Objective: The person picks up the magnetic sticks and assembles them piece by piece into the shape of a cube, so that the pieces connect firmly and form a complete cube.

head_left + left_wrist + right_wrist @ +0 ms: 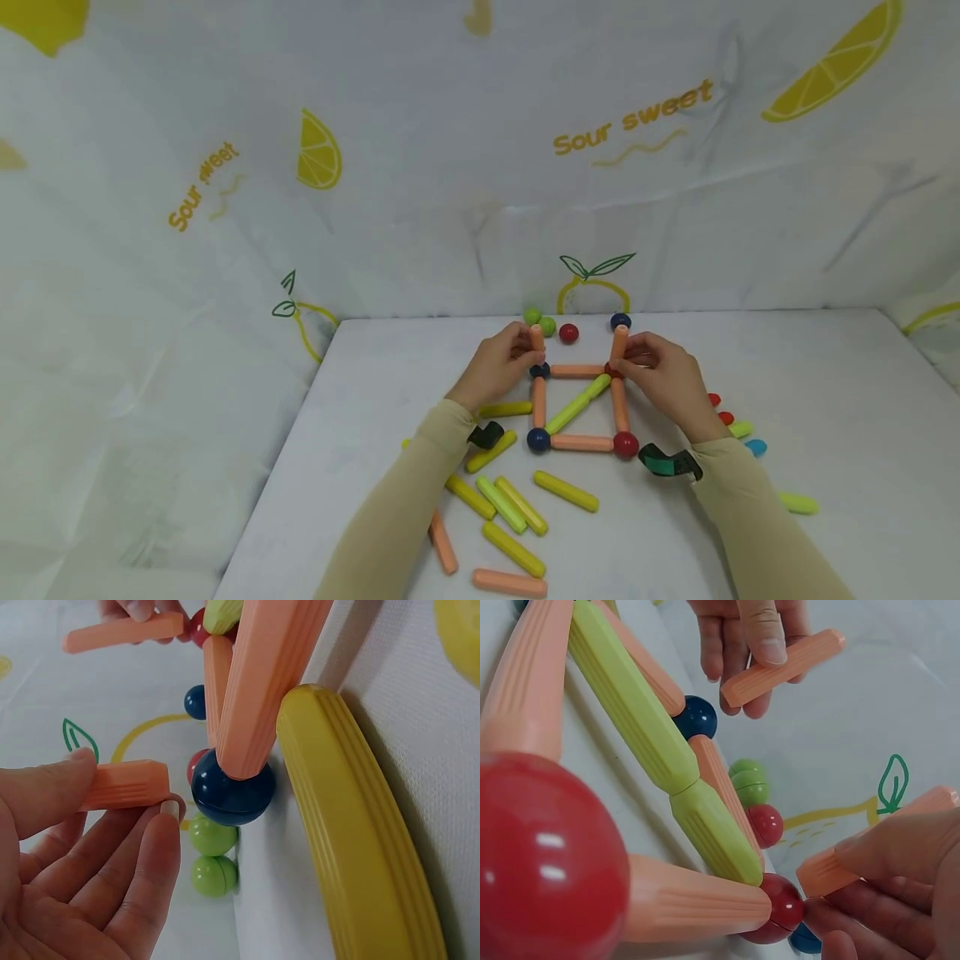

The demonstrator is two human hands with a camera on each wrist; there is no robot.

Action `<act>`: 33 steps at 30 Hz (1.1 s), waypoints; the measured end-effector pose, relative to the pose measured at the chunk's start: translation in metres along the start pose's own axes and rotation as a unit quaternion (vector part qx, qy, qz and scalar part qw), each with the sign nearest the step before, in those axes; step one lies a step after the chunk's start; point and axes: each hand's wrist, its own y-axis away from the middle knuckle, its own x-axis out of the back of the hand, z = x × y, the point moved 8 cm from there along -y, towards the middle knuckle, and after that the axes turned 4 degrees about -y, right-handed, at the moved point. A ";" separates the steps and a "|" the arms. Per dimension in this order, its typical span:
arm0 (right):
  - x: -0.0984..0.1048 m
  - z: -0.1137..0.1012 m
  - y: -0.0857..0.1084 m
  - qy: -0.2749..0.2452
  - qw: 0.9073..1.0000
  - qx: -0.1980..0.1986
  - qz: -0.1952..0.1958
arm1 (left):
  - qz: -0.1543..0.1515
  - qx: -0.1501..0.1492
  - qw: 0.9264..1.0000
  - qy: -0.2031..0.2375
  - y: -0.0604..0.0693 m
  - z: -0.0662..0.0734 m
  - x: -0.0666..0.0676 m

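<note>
A square of orange sticks with balls at its corners lies on the table, a yellow-green rod running diagonally inside. My left hand pinches an upright orange stick over the back-left blue ball; in the left wrist view a gap parts the stick from the blue ball. With thumb and fingers my right hand grips another upright orange stick at the back-right red ball. The right wrist view has its lower end close beside that red ball; contact is unclear.
Loose yellow sticks and orange sticks lie in front and to the left. Behind the square are green balls, a red ball and a blue ball. Red, green and blue pieces lie by my right forearm.
</note>
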 end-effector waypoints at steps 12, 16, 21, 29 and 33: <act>-0.004 0.000 0.001 -0.004 1.000 -0.004 -0.008 | 0.001 -0.005 1.000 -0.023 -0.003 -0.008 -0.007; -0.004 0.001 0.001 -0.002 1.000 -0.001 -0.012 | -0.001 -0.005 0.999 -0.044 -0.003 -0.008 -0.008; -0.008 0.001 0.000 -0.008 1.000 0.001 -0.016 | -0.003 -0.001 0.998 -0.067 0.000 -0.007 -0.005; -0.012 0.002 0.000 0.000 1.000 -0.006 -0.024 | -0.009 0.017 0.999 -0.048 0.004 -0.009 -0.004; -0.013 0.002 0.000 0.001 1.000 -0.007 -0.027 | -0.012 0.014 0.998 -0.053 0.005 -0.009 -0.005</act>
